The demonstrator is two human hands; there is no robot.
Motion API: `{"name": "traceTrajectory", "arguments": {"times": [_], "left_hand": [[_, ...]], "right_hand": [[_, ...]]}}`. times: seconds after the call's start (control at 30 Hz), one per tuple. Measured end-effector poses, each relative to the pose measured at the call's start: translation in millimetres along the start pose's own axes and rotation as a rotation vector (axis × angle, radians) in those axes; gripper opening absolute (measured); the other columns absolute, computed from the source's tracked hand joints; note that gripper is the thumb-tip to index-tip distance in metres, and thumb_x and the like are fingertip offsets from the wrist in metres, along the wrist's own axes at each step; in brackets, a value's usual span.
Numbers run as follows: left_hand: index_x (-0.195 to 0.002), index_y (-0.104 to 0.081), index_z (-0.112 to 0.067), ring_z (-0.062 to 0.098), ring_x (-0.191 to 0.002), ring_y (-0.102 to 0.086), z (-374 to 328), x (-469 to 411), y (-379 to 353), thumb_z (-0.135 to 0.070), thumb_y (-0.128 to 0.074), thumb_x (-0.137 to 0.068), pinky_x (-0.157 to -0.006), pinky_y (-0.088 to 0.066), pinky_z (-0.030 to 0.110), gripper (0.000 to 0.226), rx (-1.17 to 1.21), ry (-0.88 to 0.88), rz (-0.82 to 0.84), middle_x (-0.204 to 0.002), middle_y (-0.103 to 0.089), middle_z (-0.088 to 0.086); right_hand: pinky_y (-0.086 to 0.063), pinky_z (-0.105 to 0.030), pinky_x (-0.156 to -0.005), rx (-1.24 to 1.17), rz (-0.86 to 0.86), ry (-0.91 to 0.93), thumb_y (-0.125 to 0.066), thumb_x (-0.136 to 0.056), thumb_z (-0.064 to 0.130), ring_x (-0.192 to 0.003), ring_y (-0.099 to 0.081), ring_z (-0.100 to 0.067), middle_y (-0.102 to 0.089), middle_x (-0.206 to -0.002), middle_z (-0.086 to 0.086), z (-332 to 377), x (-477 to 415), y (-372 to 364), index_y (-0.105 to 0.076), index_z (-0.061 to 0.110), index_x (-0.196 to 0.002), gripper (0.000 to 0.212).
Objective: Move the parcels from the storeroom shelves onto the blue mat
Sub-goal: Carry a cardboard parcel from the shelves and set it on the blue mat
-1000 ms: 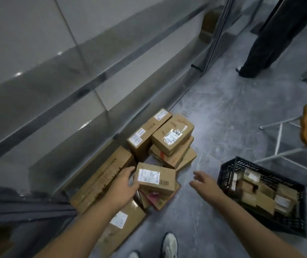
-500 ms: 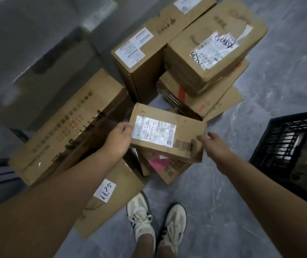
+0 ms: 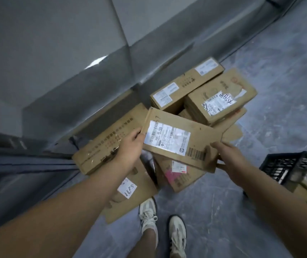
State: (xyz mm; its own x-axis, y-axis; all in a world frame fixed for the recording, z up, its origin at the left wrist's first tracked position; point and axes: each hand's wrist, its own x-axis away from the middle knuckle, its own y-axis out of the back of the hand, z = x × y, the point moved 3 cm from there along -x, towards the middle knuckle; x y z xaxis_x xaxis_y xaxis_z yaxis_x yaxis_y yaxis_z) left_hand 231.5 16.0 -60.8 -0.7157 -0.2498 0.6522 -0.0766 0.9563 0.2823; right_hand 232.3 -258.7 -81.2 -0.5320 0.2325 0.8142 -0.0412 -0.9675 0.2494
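A: Head view, nearest first. What do the hands have?

B: 2 pale trainers (image 3: 149, 211) stand on the grey floor (image 3: 214, 211). Above them, the left hand (image 3: 130, 148) curls round the left end of a flat cardboard parcel (image 3: 180, 140), fingertips beside its white label. The right hand (image 3: 229, 161) clasps the near right corner. The parcel hangs tilted between them, over the pile.

A: Changed since 0.5 s ago?

B: Both hands gripped it then too, at the same 2 places. It now sits higher, and its far edge covers the foot of the long box with 2 labels (image 3: 186, 86). A strip of floor showed there before.

A: And beneath, then beyond?

B: The box marked 8825 (image 3: 136, 198) and a pink-marked box (image 3: 176, 179) lie under it, unmoved. A long printed carton (image 3: 102, 146) lies left, and a black crate (image 3: 288, 164) holding boxes stands right. Furthest is the torn-label box (image 3: 221, 97), atop its stack near the grey wall (image 3: 56, 53).
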Motion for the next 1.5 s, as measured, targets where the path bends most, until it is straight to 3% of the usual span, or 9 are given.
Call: {"name": "traceTrajectory", "arguments": {"times": [0.27,0.4,0.53,0.63,0.8,0.97,1.13,1.3,1.5], "left_hand": [[-0.102,-0.067,-0.037,0.0,-0.087,-0.063,-127,192,84,-0.032,-0.045,-0.098,-0.07,-0.046,0.024,0.023,0.18,-0.213,-0.17,-0.095,-0.069,-0.019],[-0.104,-0.071,-0.035,0.0,-0.08,-0.066,-117,273,133,-0.037,-0.045,-0.097,-0.065,-0.048,0.025,0.027,0.338,-0.194,-0.282,-0.093,-0.073,-0.015],[-0.093,-0.073,-0.047,-0.002,-0.088,-0.067,-73,329,180,-0.058,-0.058,-0.086,-0.072,-0.051,0.02,0.019,0.344,-0.281,-0.303,-0.098,-0.073,-0.017],[-0.122,-0.06,-0.048,0.001,-0.112,-0.058,-37,363,225,-0.073,-0.072,-0.061,-0.088,-0.051,0.023,0.067,0.206,-0.356,-0.282,-0.124,-0.063,-0.018],[-0.141,-0.024,-0.057,-0.004,-0.126,-0.032,27,416,299,-0.049,-0.09,-0.055,-0.103,-0.035,0.026,0.109,0.059,-0.389,-0.296,-0.139,-0.03,-0.031],[-0.139,-0.036,-0.047,0.01,-0.13,-0.04,119,478,392,-0.018,-0.084,-0.071,-0.104,-0.042,0.035,0.088,0.298,-0.372,-0.612,-0.144,-0.041,-0.015],[-0.135,-0.044,-0.039,0.009,-0.127,-0.049,237,582,490,-0.005,-0.083,-0.072,-0.098,-0.043,0.014,0.081,0.451,-0.347,-0.887,-0.135,-0.053,-0.011],[-0.142,-0.044,-0.031,0.011,-0.126,-0.05,350,692,564,-0.008,-0.084,-0.071,-0.107,-0.041,0.028,0.084,0.566,-0.219,-1.101,-0.139,-0.053,-0.006],[-0.128,-0.046,-0.051,0.002,-0.122,-0.051,444,767,616,-0.01,-0.08,-0.074,-0.103,-0.042,0.025,0.075,0.716,-0.148,-1.286,-0.133,-0.053,-0.012]], "right_hand": [[-0.05,-0.05,-0.095,0.128,0.049,0.348,-0.049,-0.092,0.025,-0.108,-0.059,-0.03,-0.059,-0.126,-0.011,121,210,44,-0.044,0.013,-0.137,0.046],[-0.049,-0.031,-0.079,0.174,0.029,0.547,-0.046,-0.097,0.032,-0.095,-0.052,-0.018,-0.04,-0.14,-0.004,133,298,35,-0.002,0.032,-0.152,0.07],[-0.052,-0.041,-0.082,0.289,0.164,0.631,-0.043,-0.098,0.038,-0.111,-0.055,-0.028,-0.039,-0.146,-0.009,130,341,4,-0.009,0.036,-0.15,0.062],[-0.044,-0.026,-0.054,0.401,0.239,0.658,-0.041,-0.099,0.036,-0.085,-0.055,-0.016,-0.049,-0.133,-0.01,134,369,-32,-0.026,0.027,-0.145,0.05],[-0.045,-0.031,-0.055,0.506,0.39,0.689,-0.04,-0.098,0.041,-0.085,-0.059,-0.018,-0.056,-0.103,0.003,127,431,-125,-0.028,0.033,-0.142,0.046],[-0.045,-0.031,-0.058,0.707,0.533,0.777,-0.047,-0.096,0.036,-0.086,-0.059,-0.019,-0.057,-0.104,-0.001,79,522,-257,-0.035,0.021,-0.141,0.049],[-0.047,-0.051,-0.097,0.855,0.699,0.826,-0.055,-0.093,0.032,-0.115,-0.055,-0.034,-0.05,-0.133,-0.017,-18,631,-400,-0.033,0.013,-0.142,0.057],[-0.047,-0.034,-0.062,0.913,0.945,0.863,-0.057,-0.094,0.024,-0.078,-0.057,-0.015,-0.058,-0.096,0.003,-126,745,-524,-0.044,0.017,-0.135,0.044],[-0.052,-0.039,-0.085,1.054,1.073,0.906,-0.059,-0.091,0.019,-0.111,-0.058,-0.03,-0.055,-0.132,-0.013,-232,831,-625,-0.039,0.011,-0.142,0.055]]}}
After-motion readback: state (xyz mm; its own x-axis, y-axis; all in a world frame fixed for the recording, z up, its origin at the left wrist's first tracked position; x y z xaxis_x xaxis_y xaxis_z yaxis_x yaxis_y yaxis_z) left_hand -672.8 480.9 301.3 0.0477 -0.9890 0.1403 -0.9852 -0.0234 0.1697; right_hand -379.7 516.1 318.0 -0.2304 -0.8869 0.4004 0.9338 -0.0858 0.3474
